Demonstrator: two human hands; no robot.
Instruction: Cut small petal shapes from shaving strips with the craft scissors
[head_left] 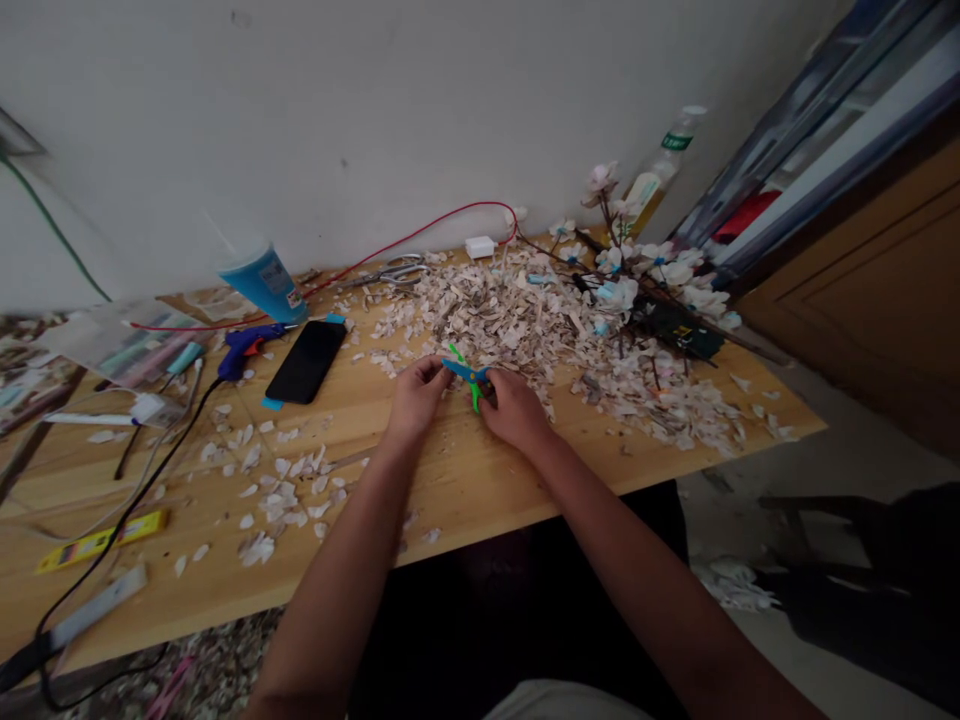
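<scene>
Holding the small scissors (473, 376) by their loops, the right hand (517, 412) is clamped on them above the tabletop (450, 500), blades pointing across to the left hand (415, 402). That grip seems to leave the fingers free to work the blades. The left thumb and fingertips curl in beside the blade tips, probably to steady something slight, but whether they are pressed together on anything is too small to tell. The blades look parted, one blue, one green, smooth and plastic-like. Just beyond lies a broad heap of petals (487, 305), pale, thin and papery, curled at the edges; its nearness puts it within easy reach. Flowering branches (619, 295), dark and twiggy with whitish blooms, rest at its right. A flat, glossy phone (307, 362) and a blue glue gun (244, 347) sit off left, perhaps so they stay out of the hands' way on the grained wood.
</scene>
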